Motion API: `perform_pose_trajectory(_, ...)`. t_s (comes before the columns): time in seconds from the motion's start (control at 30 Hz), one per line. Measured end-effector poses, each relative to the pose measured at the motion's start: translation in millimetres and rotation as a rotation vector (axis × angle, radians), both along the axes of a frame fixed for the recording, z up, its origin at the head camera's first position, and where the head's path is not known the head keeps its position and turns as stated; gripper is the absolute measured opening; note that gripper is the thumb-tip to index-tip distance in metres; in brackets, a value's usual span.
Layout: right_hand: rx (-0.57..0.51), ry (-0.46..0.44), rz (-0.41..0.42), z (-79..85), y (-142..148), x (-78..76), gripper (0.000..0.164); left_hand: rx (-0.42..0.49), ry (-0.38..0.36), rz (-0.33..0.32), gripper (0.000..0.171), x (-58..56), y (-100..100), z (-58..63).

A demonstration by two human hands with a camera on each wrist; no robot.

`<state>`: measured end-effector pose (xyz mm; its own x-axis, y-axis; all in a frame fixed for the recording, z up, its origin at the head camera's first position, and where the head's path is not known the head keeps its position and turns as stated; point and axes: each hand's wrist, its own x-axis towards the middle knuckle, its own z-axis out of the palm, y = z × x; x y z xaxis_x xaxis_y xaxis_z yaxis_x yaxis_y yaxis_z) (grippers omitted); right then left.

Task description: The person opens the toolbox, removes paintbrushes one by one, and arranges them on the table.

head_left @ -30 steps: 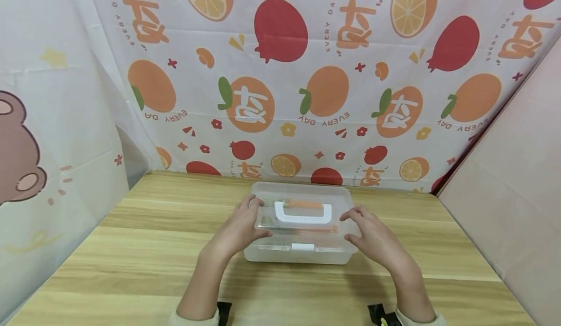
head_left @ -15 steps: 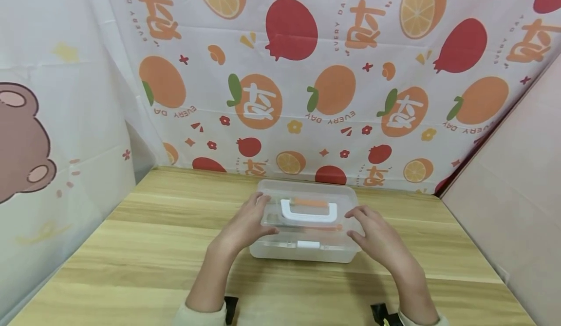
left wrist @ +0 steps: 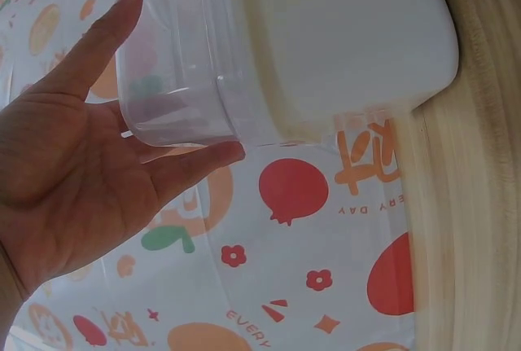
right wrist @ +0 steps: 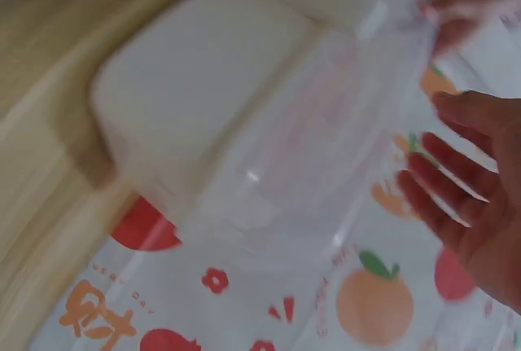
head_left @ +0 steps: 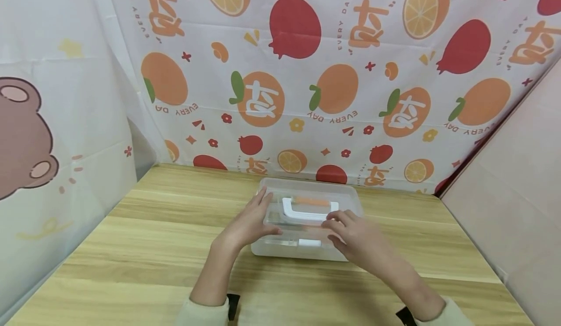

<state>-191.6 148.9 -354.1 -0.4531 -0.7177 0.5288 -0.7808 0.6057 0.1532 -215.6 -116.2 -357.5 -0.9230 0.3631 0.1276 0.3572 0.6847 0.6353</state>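
A clear plastic storage box (head_left: 289, 252) with its lid down sits on the wooden table, with a white carry handle (head_left: 302, 216) and a white front latch (head_left: 309, 243). Orange items (head_left: 312, 201) show dimly through the lid. My left hand (head_left: 245, 224) is at the box's left end, its fingers spread along that side and its thumb at the lid's front. In the left wrist view those fingers are extended beside the lid's edge. Over the right part of the lid is my right hand (head_left: 357, 238), fingertips near the handle's right end. The right wrist view shows its fingers loosely extended.
Behind the box hangs a white cloth (head_left: 298, 87) printed with fruit, close to the table's far edge. A cloth with a bear print (head_left: 26, 136) hangs at the left, and a pale panel (head_left: 513, 185) stands at the right. Bare wooden table (head_left: 175, 248) surrounds the box.
My right hand has moved leftward from the box's right end to over the lid by the handle. The left hand stays at the left end. The head view has shifted slightly.
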Motion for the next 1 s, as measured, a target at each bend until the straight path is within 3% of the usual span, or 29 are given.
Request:
perform_pose_trajectory(0.17, 0.029, 0.143, 0.208, -15.8, -9.0, -3.5, 0.012, -0.001, -0.005, 0.001, 0.086, -0.6, -0.7, 1.3)
perform_pose_trajectory(0.3, 0.055, 0.281, 0.3, -28.1, -12.5, -8.2, 0.029, 0.003, -0.002, 0.001, 0.086, -1.1, -1.3, 2.2)
perform_pose_trajectory(0.47, 0.116, 0.425, 0.37, -40.4, -15.0, -15.0, 0.032, 0.002, -0.001, -0.003, 0.086, -2.4, -2.2, 1.6)
perform_pose_trajectory(0.67, 0.216, 0.546, 0.327, -56.1, -20.4, -20.4, 0.039, -0.003, 0.008, 0.0, 0.086, -3.4, -2.1, -0.3)
perform_pose_trajectory(1.0, 0.226, 0.642, 0.247, -78.4, -23.6, -26.8, 0.036, 0.003, 0.004, 0.0, 0.086, -2.3, -2.9, 0.1)
